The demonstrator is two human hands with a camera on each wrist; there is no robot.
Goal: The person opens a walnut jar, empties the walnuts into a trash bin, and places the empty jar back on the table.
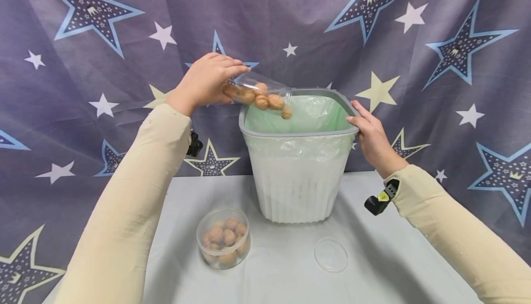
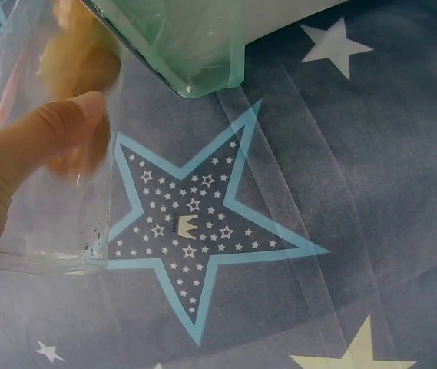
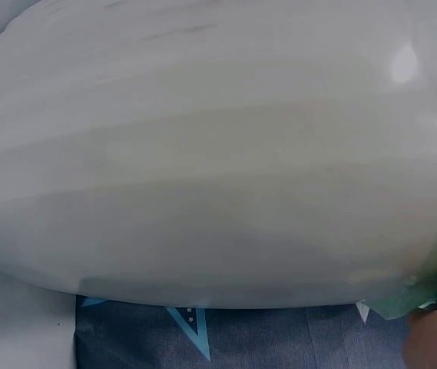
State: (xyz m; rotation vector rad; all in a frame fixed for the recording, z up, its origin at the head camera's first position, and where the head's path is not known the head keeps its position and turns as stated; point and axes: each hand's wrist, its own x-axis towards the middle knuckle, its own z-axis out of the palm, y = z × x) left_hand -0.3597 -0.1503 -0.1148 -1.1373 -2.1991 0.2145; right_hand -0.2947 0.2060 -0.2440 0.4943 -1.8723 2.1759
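Observation:
My left hand (image 1: 211, 80) grips a clear jar (image 1: 254, 80) near its base, holding it tilted with the mouth over a white trash bin (image 1: 296, 188). Several walnuts (image 1: 261, 103) lie along the jar's lower side, and one walnut (image 1: 286, 112) is just outside the mouth, above the bin's opening. In the left wrist view the thumb (image 2: 49, 131) presses on the jar wall. A green translucent liner (image 1: 313, 110) lines the bin and folds over its grey rim. My right hand (image 1: 373, 140) holds that rim at the right side. The bin's bottom inside is hidden.
A round clear container (image 1: 224, 253) with several walnuts stands on the white table (image 1: 282, 271), front left of the bin. A clear round lid (image 1: 330, 255) lies flat to the right. Behind hangs a grey-purple curtain (image 1: 257, 13) with stars.

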